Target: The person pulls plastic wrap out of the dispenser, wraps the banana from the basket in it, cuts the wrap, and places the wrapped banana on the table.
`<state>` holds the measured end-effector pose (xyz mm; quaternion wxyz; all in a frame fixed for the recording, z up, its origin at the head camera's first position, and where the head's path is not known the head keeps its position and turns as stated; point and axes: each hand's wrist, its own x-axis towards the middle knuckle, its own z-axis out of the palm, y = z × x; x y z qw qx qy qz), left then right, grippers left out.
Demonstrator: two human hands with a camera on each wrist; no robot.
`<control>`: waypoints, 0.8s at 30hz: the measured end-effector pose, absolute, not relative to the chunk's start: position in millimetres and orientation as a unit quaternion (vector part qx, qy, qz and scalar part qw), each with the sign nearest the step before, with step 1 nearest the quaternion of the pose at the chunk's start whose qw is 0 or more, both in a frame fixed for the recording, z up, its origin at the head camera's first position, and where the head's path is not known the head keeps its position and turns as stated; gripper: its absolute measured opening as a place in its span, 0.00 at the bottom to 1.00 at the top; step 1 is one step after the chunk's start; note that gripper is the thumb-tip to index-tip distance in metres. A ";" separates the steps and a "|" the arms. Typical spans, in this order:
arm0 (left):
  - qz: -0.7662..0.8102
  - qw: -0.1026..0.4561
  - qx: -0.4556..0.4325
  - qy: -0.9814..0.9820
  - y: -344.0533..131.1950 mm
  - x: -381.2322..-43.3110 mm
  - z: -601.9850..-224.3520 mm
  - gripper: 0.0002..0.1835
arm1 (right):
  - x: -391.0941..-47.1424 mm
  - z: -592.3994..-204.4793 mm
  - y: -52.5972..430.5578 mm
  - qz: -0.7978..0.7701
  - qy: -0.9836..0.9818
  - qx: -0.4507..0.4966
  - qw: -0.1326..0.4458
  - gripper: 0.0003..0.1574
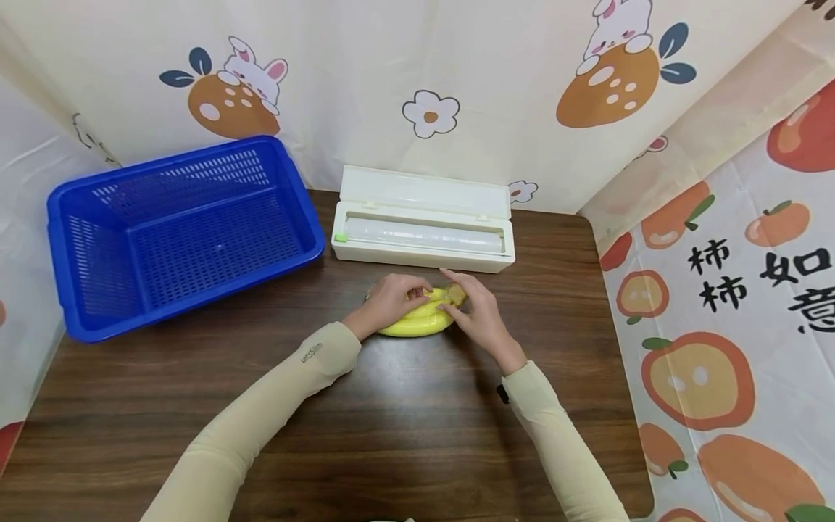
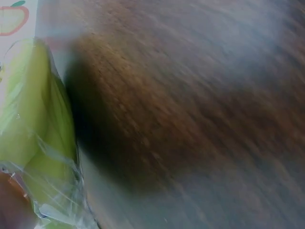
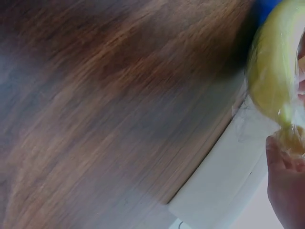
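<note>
A bunch of yellow bananas (image 1: 417, 326) sits in front of the white box in the head view, its stem end pointing right. Clear plastic film wraps it, shiny and wrinkled around the bananas (image 2: 28, 105) in the left wrist view. My left hand (image 1: 391, 299) grips the bunch from the left, fingers bent over its top. On the other side, my right hand (image 1: 481, 312) holds the stem end between thumb and fingers. The right wrist view shows the right hand (image 3: 288, 191) at the filmed stem, below the curved yellow fruit (image 3: 271, 71).
Behind the bananas stands a long white box (image 1: 417, 259) with its lid up and a roll of clear film (image 1: 424, 235) inside. A blue plastic basket (image 1: 189, 290) stands at the back left of the brown wooden table (image 1: 417, 435). Patterned cloth (image 1: 365, 72) hangs behind.
</note>
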<state>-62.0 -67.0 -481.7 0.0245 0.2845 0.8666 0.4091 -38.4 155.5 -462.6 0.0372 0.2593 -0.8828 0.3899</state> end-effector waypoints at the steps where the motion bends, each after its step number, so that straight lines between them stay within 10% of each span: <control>1: 0.419 0.030 0.275 0.865 -66.8 -62.6 -481.3 0.05 | -37.9 -462.8 157.1 0.397 -0.882 0.252 0.036 0.45; 24: 0.374 -0.005 0.303 0.877 -67.5 -61.9 -490.1 0.07 | -32.1 -463.8 173.9 0.436 -0.880 0.185 -0.034 0.33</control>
